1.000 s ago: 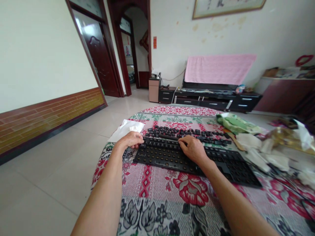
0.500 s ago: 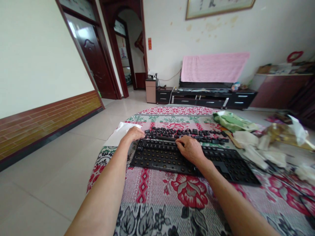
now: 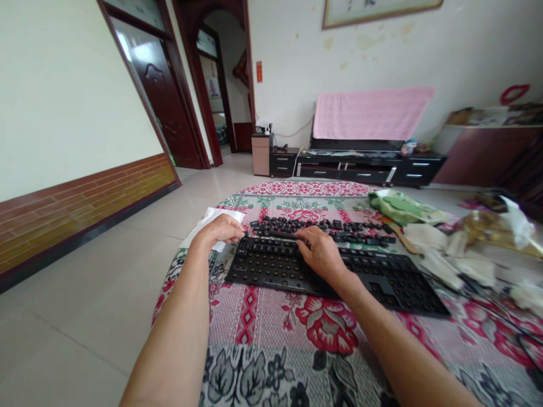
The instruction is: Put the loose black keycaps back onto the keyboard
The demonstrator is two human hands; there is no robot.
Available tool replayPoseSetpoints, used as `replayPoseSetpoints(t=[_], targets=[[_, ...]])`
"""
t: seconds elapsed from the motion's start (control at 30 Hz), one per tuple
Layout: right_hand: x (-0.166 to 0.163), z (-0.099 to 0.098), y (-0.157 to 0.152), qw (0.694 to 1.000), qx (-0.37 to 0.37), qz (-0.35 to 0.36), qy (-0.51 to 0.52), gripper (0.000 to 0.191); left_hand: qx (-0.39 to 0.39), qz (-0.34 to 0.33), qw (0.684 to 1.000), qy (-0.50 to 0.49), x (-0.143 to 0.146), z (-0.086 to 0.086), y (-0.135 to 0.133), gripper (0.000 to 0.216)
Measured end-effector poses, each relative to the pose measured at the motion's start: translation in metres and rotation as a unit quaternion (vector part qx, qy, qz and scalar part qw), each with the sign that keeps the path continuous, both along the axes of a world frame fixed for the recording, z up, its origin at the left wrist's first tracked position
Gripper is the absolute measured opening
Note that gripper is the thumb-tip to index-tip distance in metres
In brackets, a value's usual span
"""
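A black keyboard (image 3: 274, 270) lies on the patterned tablecloth, many of its keys off and round sockets bare. Its far row still has keycaps. Behind it are several loose black keycaps (image 3: 350, 230) and a long black bar, apparently a space bar (image 3: 282, 234). My left hand (image 3: 220, 229) is raised by the keyboard's far left corner, thumb and fingers pinched on a small dark keycap (image 3: 245, 233). My right hand (image 3: 321, 252) is over the far middle of the keyboard, fingers curled together near the bar's right end. What its fingertips hold, if anything, is hidden.
White paper (image 3: 203, 226) lies at the table's left edge, partly under my left hand. On the right are a green cloth (image 3: 403, 208), pale crumpled gloves or cloths (image 3: 436, 249), a wooden strip and a dark cable (image 3: 496, 308). A TV cabinet (image 3: 348, 169) stands beyond the table.
My left hand has drawn slightly left, off the keyboard's corner, with a small keycap showing at its fingertips. My right hand has shifted a little left and away from me.
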State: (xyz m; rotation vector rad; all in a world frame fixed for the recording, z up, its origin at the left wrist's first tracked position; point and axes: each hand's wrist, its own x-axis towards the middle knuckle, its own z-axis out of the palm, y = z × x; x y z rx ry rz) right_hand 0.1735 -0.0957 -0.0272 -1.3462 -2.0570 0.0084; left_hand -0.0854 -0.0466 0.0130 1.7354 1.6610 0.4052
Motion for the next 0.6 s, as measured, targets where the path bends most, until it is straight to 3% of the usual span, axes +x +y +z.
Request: replayPoseSetpoints(t=[0.2, 0.33, 0.6], targets=[[-0.061, 0.003, -0.002, 0.989, 0.002, 0.133, 0.069, 0.026, -0.044, -0.098, 0.992, -0.061, -0.003, 0.006, -0.015, 0.023], [-0.079, 0.0, -0.004, 0.988, -0.02, 0.141, 0.052, 0.02, -0.069, -0.143, 0.985, -0.071, 0.002, 0.006, -0.015, 0.023], [-0.082, 0.0, -0.007, 0.988, -0.048, 0.133, 0.058, 0.019, -0.085, -0.157, 0.98, -0.092, 0.003, 0.002, -0.014, 0.022]])
